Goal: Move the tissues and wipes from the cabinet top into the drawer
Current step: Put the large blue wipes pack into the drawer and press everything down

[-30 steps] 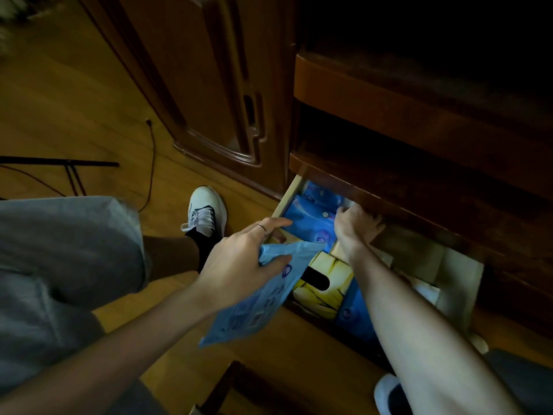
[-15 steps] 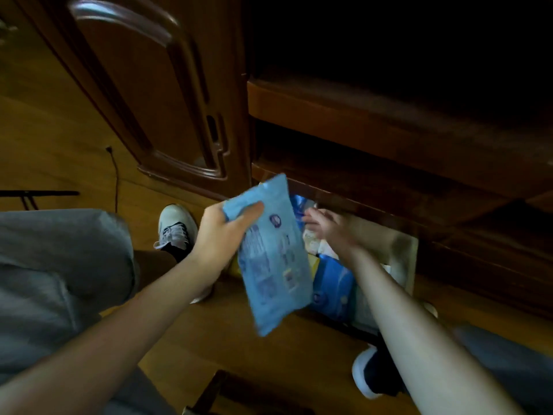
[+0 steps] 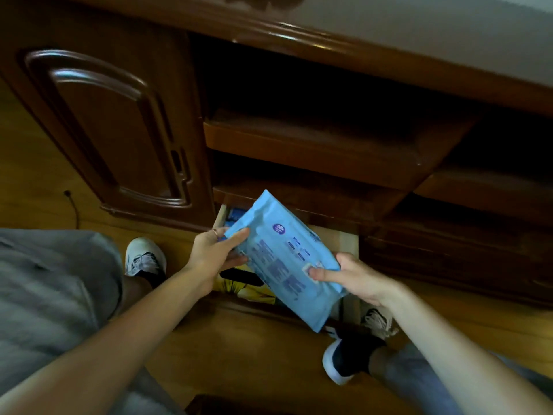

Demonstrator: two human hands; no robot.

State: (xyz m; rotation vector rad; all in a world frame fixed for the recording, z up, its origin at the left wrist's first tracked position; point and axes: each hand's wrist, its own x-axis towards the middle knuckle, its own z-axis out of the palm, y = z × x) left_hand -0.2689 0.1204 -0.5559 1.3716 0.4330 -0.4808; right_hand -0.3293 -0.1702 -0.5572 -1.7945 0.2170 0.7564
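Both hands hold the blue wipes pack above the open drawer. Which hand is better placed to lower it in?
Probably the right hand. It grips the wipes pack at its lower end, over the bare right part of the drawer. The left hand holds the upper end, above packs already inside.

The cabinet is dark wood with a glossy varnish, shiny on the door panel. The wipes pack looks like smooth, slightly shiny blue plastic film. The floor is polished wood, and the shorts are matte grey cloth.
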